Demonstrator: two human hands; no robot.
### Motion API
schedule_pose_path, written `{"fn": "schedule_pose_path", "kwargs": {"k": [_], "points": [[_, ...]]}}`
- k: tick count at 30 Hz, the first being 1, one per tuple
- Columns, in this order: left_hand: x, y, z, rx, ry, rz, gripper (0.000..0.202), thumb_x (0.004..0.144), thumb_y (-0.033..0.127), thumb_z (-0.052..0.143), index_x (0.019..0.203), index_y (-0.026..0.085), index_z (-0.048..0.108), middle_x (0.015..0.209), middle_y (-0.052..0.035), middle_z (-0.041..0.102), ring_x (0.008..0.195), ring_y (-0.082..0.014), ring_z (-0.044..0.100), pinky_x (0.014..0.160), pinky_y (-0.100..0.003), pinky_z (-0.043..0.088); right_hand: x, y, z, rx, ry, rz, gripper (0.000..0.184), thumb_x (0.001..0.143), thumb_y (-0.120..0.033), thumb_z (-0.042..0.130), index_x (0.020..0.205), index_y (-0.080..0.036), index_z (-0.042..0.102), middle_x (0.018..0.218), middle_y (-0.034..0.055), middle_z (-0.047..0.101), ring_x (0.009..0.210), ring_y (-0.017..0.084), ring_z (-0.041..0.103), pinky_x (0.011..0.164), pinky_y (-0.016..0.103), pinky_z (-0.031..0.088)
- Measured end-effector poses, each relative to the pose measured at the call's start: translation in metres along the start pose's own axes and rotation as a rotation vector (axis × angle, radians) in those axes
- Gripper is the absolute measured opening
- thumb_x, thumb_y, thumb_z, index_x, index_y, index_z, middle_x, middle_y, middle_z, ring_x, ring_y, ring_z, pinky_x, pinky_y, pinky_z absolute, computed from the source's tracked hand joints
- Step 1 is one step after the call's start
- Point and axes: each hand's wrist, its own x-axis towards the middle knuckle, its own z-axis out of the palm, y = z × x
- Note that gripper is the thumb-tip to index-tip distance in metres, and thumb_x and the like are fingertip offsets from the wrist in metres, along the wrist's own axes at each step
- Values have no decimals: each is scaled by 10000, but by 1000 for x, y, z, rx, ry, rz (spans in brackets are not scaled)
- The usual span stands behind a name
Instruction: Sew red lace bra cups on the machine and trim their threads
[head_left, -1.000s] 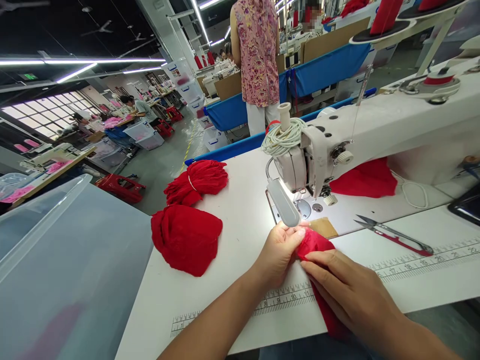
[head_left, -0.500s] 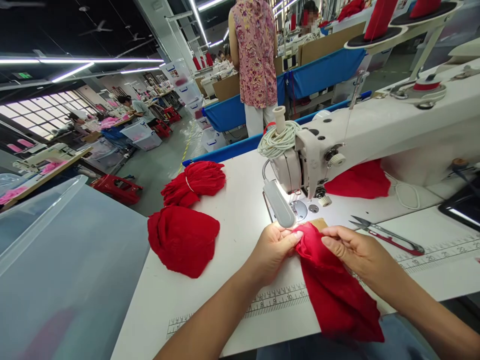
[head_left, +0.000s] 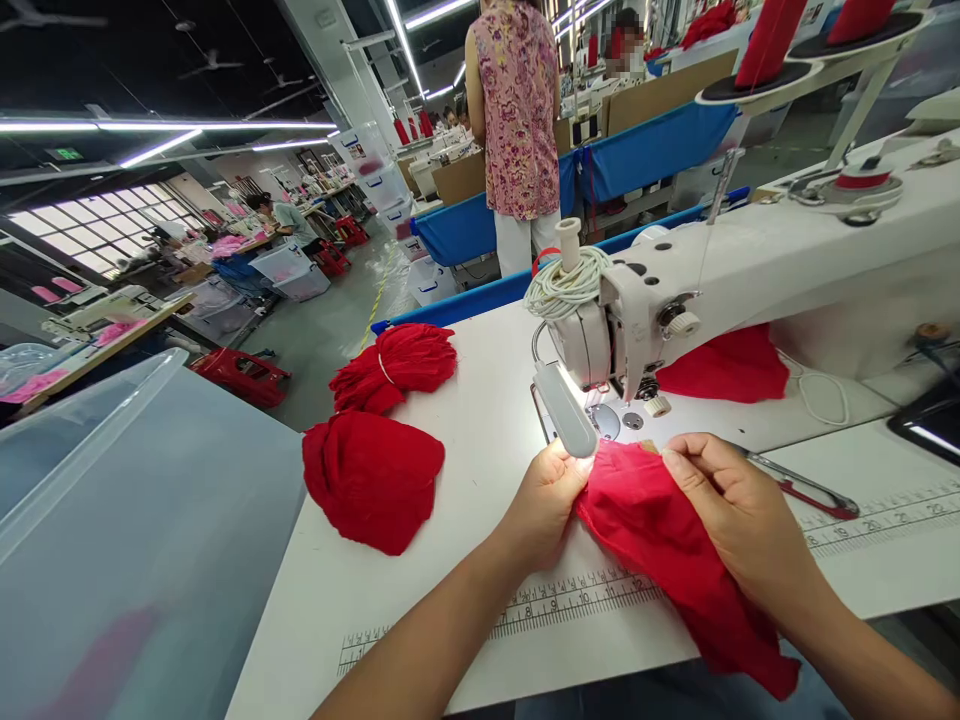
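A piece of red fabric [head_left: 652, 520] is stretched between my hands just in front of the sewing machine [head_left: 637, 320]. My left hand [head_left: 544, 505] pinches its upper left corner, close under the lamp [head_left: 566, 410]. At the upper right edge my right hand [head_left: 739, 510] grips it between thumb and fingers. The lower end of the cloth hangs over the table's front edge. Behind my right hand lie thread snips [head_left: 814, 485], partly covered by it.
Two red fabric bundles, a tied one [head_left: 397, 365] and a folded one [head_left: 375, 480], lie left on the white table [head_left: 480, 440]. A translucent bin [head_left: 150, 530] stands at the table's left. More red cloth [head_left: 727, 365] lies behind the machine head. A person [head_left: 521, 120] stands beyond the table.
The bunched top of the red fabric is now spread flatter. My right hand has moved slightly right, over part of the snips, and the cloth's lower end has swung right.
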Motion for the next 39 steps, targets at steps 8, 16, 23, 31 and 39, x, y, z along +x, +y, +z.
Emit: {"fn": "schedule_pose_path", "kwargs": {"k": [8,16,23,31,39], "points": [[-2,-1,1,-21,-34,-57,392,723,422,817,960,126,718,859,-77,737,839,-216,679,760,-289,491,1,9,0,109,-60,75,437,818,-612,601,1040,-241,661,963,74,732,884,237,688,779,336,566],[-1,-3,-2,37,-101,-24,374,779,426,763,1012,134,752,894,-87,751,902,-234,676,806,-297,481,13,8,-7,76,-301,56,516,849,-660,532,1099,-237,690,1047,83,737,1010,279,678,894,395,543],[-1,0,-2,111,-130,23,391,794,460,740,1035,153,759,963,-82,752,965,-239,661,850,-293,467,16,14,-9,85,-363,-12,291,818,-525,619,846,-237,645,994,56,686,894,227,644,810,368,542],[-3,0,-2,146,-99,23,368,790,443,752,1016,153,756,962,-72,743,880,-199,653,782,-266,458,10,6,-9,82,-253,-6,303,867,-529,555,846,-235,626,818,16,656,666,153,570,581,261,468],[-4,1,-1,123,-22,52,309,730,398,805,873,135,729,865,-48,693,854,-174,598,803,-265,444,5,-3,-3,-27,-145,-182,189,872,-411,565,782,-254,623,704,-29,661,638,148,587,643,253,486]]}}
